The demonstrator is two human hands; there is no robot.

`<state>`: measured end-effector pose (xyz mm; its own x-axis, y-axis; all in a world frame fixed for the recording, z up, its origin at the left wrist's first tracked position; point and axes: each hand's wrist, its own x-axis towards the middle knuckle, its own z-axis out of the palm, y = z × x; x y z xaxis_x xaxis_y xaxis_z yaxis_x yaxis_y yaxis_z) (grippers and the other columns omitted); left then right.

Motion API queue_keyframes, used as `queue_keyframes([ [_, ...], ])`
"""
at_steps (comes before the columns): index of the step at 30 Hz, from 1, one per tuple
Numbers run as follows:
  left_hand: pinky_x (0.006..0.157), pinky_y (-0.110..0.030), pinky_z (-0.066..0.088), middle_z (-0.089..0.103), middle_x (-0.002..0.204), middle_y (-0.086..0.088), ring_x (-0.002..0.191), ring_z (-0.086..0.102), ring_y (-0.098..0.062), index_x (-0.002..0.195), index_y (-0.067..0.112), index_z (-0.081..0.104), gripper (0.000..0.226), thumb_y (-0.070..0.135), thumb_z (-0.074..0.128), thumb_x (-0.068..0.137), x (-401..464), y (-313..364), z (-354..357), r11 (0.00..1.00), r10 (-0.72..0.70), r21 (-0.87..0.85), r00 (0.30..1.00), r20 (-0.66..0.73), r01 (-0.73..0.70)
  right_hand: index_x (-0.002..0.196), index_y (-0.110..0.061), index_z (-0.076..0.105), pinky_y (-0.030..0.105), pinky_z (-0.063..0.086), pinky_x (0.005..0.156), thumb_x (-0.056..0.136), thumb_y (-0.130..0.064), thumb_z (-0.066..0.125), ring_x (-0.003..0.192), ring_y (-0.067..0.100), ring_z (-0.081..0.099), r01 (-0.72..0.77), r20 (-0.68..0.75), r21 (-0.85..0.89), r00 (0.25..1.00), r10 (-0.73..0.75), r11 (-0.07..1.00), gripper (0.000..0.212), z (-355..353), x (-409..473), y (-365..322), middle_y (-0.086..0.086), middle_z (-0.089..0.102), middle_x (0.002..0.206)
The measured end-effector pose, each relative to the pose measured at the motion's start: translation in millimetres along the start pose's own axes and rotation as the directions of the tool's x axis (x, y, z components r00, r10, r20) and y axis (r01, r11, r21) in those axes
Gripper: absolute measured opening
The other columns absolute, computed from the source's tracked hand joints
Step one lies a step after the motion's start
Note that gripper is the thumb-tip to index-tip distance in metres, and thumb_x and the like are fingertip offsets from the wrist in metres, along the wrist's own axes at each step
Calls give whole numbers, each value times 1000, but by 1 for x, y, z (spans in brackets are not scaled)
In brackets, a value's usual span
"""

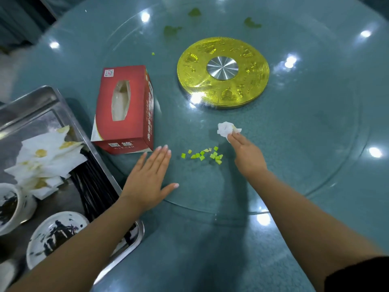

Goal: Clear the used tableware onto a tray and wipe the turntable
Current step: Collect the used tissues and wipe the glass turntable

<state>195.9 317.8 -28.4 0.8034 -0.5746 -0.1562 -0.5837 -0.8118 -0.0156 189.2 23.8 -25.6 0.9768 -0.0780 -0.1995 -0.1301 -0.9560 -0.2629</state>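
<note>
— A restaurant dining room, surely?
— Looks it: big round table with a glass turntable point(315, 165) on a gold hub point(223, 72), printed tissue box point(124, 110) just beyond the left hand point(149, 175), steel tray point(42, 98) to its left.

Red tissue box point(124, 108): two large white Chinese chars on near end, approx. "国德"; QR code on top corner; side text too blurred to read.

Glossy glass turntable point(315, 144); shiny metal tray point(42, 98); crumpled paper tissue point(225, 128).
</note>
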Motion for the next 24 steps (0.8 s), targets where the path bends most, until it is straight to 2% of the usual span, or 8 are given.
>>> queue_keyframes([
  [3, 118, -47, 13, 17, 158, -10, 147, 12, -20, 149, 4, 18, 86, 67, 12, 91, 15, 10, -9, 995, 5, 99, 1000, 6, -5, 147, -17, 31, 32, 44, 87, 83, 13, 42, 140, 18, 30, 33, -3, -12, 999, -33, 999, 72, -2, -1, 7, -4, 24, 157],
  [6, 118, -44, -8, -5, 158, -11, 146, -10, -20, 148, 2, -3, 93, 70, -7, 85, 25, 14, -15, 979, -66, 196, 998, 22, 60, 147, -19, 31, 32, 43, 88, 83, 14, 40, 142, 16, 27, 28, 23, -40, 999, -27, 999, 73, -5, -1, 15, -6, 23, 157],
  [8, 116, -45, -17, -14, 156, -10, 144, -21, -20, 147, 1, -12, 97, 71, -19, 79, 25, 7, -14, 966, -154, 218, 987, 39, 142, 146, -19, 35, 34, 45, 92, 79, 15, 42, 139, 21, 33, 6, 9, 23, 1000, -6, 1000, 75, -4, 0, 18, -5, 27, 156],
  [11, 115, -45, -18, -12, 157, -13, 143, -23, -21, 145, 1, -15, 102, 72, -27, 73, 21, -13, -9, 956, -223, 205, 973, 52, 208, 142, -19, 43, 40, 48, 90, 73, 17, 43, 130, 28, 45, -42, -34, 139, 998, 47, 989, 78, -2, 0, 21, -3, 35, 152],
  [17, 115, -48, -16, -14, 158, -11, 143, -23, -22, 145, 3, -18, 104, 76, -26, 72, 26, -46, -6, 937, -316, 194, 941, 117, 291, 143, -21, 41, 33, 47, 85, 74, 15, 43, 130, 24, 45, -95, -23, 99, 995, 97, 991, 78, -6, 1, 25, -6, 31, 154],
  [24, 115, -52, -15, -14, 158, -13, 144, -22, -25, 146, 6, -18, 109, 81, -25, 67, 53, -51, -4, 959, -237, 189, 964, 123, 211, 142, -23, 42, 34, 47, 87, 75, 15, 43, 126, 27, 49, -137, -31, 117, 989, 142, 984, 78, -9, 3, 27, -6, 33, 153],
])
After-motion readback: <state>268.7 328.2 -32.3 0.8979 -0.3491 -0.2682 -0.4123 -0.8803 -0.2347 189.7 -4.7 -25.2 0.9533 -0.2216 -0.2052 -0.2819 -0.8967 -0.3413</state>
